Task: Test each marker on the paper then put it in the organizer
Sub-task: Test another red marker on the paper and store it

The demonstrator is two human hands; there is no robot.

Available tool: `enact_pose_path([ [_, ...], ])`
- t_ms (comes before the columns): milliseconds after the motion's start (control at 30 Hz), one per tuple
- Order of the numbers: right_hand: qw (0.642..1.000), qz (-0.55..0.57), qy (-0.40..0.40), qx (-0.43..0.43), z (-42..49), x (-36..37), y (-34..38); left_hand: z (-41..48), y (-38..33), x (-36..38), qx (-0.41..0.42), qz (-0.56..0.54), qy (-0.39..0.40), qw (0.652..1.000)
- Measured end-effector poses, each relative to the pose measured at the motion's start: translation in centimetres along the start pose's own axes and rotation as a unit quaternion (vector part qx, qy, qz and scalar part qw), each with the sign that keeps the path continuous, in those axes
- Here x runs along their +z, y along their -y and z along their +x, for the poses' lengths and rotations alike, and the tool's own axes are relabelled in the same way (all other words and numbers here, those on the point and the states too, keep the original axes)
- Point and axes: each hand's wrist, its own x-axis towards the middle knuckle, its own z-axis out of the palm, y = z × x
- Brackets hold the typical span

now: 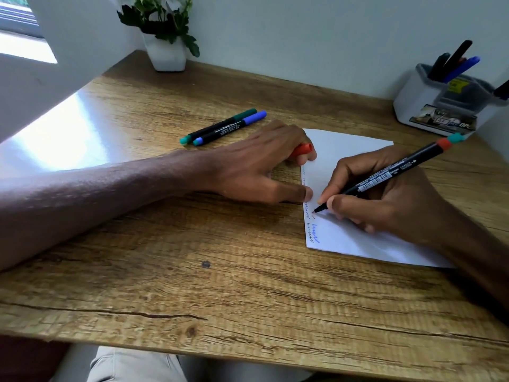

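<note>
My left hand (256, 161), right hand (391, 199) and forearms (110, 194) are bare. I'm wearing light beige trousers (124, 365).

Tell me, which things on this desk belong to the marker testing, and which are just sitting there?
Part of the job:
- red-banded marker, gripped by the right hand
- paper
- red cap, held in the left hand
- green marker
- blue marker
- organizer

Just lying about:
- potted plant

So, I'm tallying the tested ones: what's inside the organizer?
The organizer holds two black markers and a blue marker leaning in its rear compartment, another dark marker at its right edge. The walls hide their lower ends; the front tray's contents are too blurred.
</note>
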Motion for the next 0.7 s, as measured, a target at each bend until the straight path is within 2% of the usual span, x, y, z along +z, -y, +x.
enact_pose_path([
  [700, 0.999, -0.001, -0.023, 0.028, 0.09, -0.21, -0.14, 0.07, 0.0, -0.02, 0.004, 0.0, -0.001, 1.0],
])
